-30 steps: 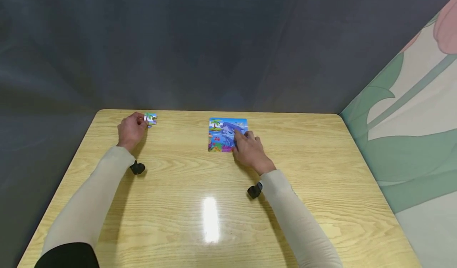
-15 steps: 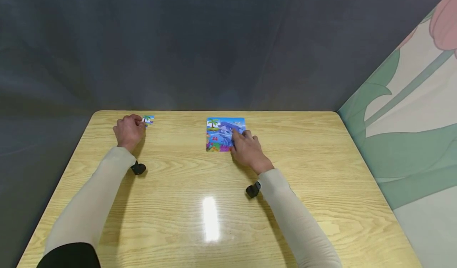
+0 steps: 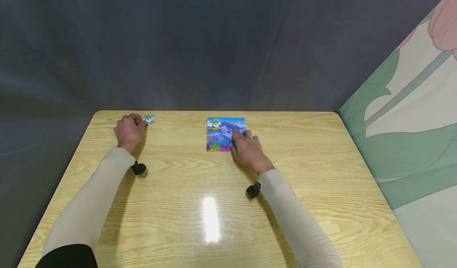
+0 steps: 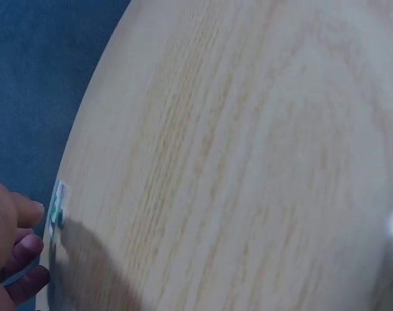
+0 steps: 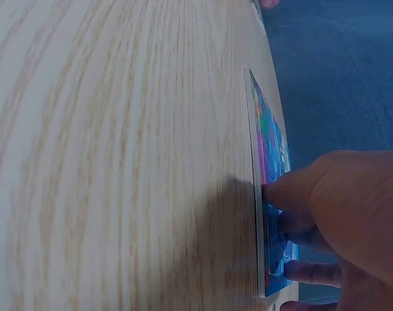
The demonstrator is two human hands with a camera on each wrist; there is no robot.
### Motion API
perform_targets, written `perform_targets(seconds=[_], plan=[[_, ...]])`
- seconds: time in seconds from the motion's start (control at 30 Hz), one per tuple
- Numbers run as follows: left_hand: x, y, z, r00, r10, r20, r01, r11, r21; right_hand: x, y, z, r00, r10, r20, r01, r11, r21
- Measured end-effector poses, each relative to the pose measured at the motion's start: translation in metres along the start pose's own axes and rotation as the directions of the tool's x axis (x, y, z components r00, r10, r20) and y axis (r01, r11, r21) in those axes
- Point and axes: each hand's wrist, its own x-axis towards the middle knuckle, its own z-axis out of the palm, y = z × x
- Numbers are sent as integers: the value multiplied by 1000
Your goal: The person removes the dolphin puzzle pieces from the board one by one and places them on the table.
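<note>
Palm-tree puzzle piece (image 3: 149, 119), up by the far edge of the table (image 3: 200, 180), left of centre, and the left hand (image 3: 129, 131) is right at its left side! Fingers bend in toward it; whether they pinch it or merely sit beside it, I cannot tell. Its tree points at that far edge, and the piece looks longer side to side; a small bluish bit (image 3: 147, 125) shows just below, too tiny to make out. Very little table lies beyond, but wood stretches away rightward and toward the person.

Across that stretch, well apart, comes the picture board (image 3: 217, 135), flat on the table, sea scene upright, palm tree in its far left corner, coral along the near edge. It too looks wider side to side, its far edge close to the table's. And the right hand (image 3: 247, 151) is on it, fingers extended over the blue, thumb at the near edge, touching rather than clasping! Broad wood opens to its right.

Further out: pale sleeves (image 3: 91, 198), black wrist cameras (image 3: 138, 168), a streak of reflected light (image 3: 210, 220), a dark curtain (image 3: 228, 45) behind, and leaf-patterned fabric (image 3: 410, 149) slanting off at the right.
</note>
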Motion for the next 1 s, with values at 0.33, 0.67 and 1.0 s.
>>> perform_targets(seconds=[0.33, 0.67, 1.0], plan=[[-9, 28, -1, 994, 103, -34, -106, 990, -97, -4, 2, -2, 1000, -4, 5, 4, 1000, 1], [-27, 65, 10, 979, 205, -9, -203, 963, -175, -4, 2, -1, 1000, 3, 20, -3, 1000, -1], [-38, 93, 29, 962, 272, 22, -264, 948, -178, -6, 1, -1, 1000, -1, 15, 1, 1000, 5]])
